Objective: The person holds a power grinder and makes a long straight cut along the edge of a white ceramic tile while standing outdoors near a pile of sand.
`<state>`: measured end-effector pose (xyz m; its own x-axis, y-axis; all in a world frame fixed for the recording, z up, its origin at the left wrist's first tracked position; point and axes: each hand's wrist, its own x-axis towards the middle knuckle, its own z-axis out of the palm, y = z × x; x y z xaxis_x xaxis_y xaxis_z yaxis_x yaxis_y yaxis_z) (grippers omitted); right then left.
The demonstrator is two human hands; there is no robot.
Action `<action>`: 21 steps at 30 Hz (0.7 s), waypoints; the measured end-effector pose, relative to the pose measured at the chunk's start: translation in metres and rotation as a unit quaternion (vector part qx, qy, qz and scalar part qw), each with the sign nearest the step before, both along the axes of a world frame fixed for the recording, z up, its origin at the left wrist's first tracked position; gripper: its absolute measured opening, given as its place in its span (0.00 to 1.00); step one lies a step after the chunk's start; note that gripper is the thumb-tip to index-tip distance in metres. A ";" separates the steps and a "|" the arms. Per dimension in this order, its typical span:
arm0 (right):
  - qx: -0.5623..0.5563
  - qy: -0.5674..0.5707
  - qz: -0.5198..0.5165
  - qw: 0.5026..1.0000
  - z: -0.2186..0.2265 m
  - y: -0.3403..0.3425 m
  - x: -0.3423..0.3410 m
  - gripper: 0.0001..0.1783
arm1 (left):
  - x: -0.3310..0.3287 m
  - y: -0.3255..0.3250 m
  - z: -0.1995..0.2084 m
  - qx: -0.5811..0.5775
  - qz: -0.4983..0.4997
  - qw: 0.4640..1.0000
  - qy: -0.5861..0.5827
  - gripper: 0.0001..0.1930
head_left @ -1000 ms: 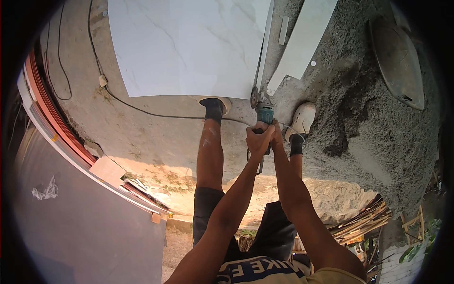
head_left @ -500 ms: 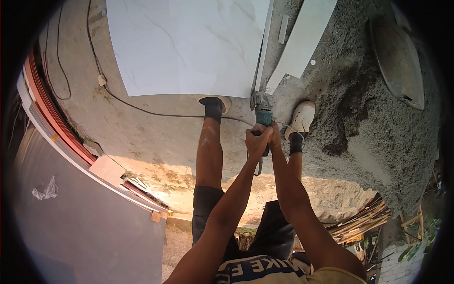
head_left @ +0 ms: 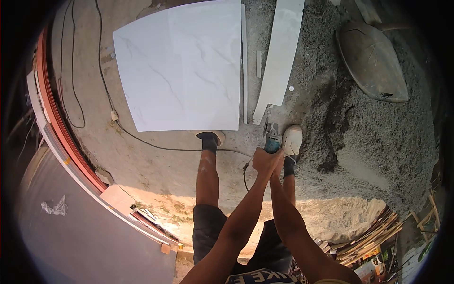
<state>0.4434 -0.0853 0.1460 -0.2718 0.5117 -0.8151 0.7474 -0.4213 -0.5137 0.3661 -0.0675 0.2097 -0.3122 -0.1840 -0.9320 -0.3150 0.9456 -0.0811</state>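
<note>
Both my hands are closed round the body of a teal and grey angle grinder [head_left: 272, 143], its disc end toward the tiles. My left hand [head_left: 264, 160] wraps it from the left, and my right hand [head_left: 278, 162] grips from the right, partly hidden behind the left. The grinder is beside my right shoe, below the notched end of a long pale tile piece [head_left: 279, 61]. Left of it lies a large white marbled tile [head_left: 184, 71]. A narrow tile strip [head_left: 244, 66] runs along that tile's right edge, with a thin gap between.
A small offcut [head_left: 259, 64] lies between the strip and the long piece. A dark cable [head_left: 161, 148] crosses the concrete near my left foot [head_left: 208, 140]. Grey sand [head_left: 364, 156] is heaped at right, with a worn metal pan [head_left: 373, 61] on it. Wood sticks [head_left: 369, 239] are piled lower right.
The grinder has moved right, away from the big tile's corner, to beside my right shoe. My hands moved with it. The view has shifted, showing more of the tile's far edge.
</note>
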 end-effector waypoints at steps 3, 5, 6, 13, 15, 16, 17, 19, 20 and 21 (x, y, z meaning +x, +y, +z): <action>0.002 0.001 -0.007 1.000 0.000 0.005 -0.003 0.17 | -0.004 0.013 -0.001 0.004 -0.043 0.999 0.022 0.42; 0.002 0.004 -0.012 1.000 -0.001 0.010 -0.007 0.17 | -0.005 0.018 0.001 0.007 -0.058 0.997 0.046 0.41; 0.004 0.004 -0.013 1.000 -0.002 0.013 -0.007 0.17 | -0.006 0.021 0.002 0.007 -0.066 0.997 0.047 0.41; 0.016 0.006 -0.019 1.000 -0.006 0.019 -0.015 0.17 | -0.020 0.024 -0.002 0.025 -0.117 0.992 0.047 0.39; 0.017 0.010 -0.024 1.000 -0.006 0.019 -0.021 0.18 | -0.027 0.022 -0.005 0.029 -0.133 0.990 0.048 0.39; 0.018 0.012 -0.026 0.999 -0.005 0.019 -0.024 0.18 | -0.031 0.021 -0.006 0.031 -0.149 0.987 0.045 0.39; 0.020 0.011 -0.027 0.999 -0.005 0.020 -0.024 0.18 | -0.032 0.022 -0.005 0.035 -0.149 0.987 0.046 0.39; 0.028 0.011 -0.032 0.999 -0.004 0.025 -0.025 0.18 | -0.034 0.026 -0.004 0.050 -0.171 0.983 0.049 0.38; 0.033 0.012 -0.034 0.999 -0.005 0.031 -0.024 0.18 | -0.033 0.029 -0.003 0.053 -0.172 0.983 0.046 0.38; 0.038 0.012 -0.036 0.999 -0.004 0.033 -0.021 0.18 | -0.033 0.030 0.000 0.055 -0.179 0.980 0.066 0.39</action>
